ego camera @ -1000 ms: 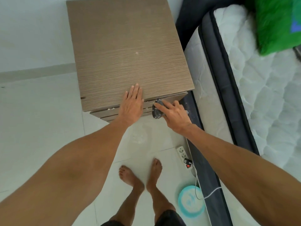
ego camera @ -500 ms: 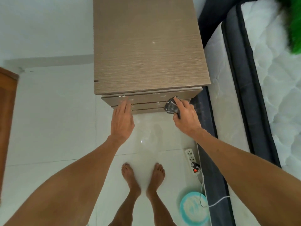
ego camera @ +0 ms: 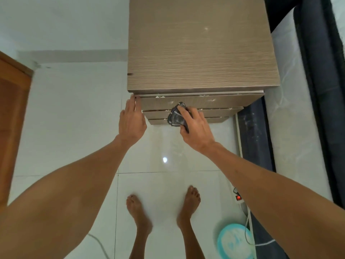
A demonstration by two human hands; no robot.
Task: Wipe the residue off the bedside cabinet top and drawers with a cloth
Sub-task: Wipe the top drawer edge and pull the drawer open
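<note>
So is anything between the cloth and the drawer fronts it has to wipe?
Nothing visible. The right hand holds the cloth at the drawer fronts. The left hand touches their left edge, off to the side.

mattress (ego camera: 291,101), power strip (ego camera: 238,198), teal disc (ego camera: 233,240)

Bedside cabinet (ego camera: 201,53) against the far wall, bed (ego camera: 291,118) just beside it on the right, door (ego camera: 11,118) well apart at left. Before the drawers (ego camera: 220,101): left hand (ego camera: 131,124) touching their left edge, right hand (ego camera: 196,131) pressing cloth (ego camera: 176,118) at mid-front. On the floor by the bed, power strip (ego camera: 238,198) and, nearer, round disc (ego camera: 231,242).
</note>
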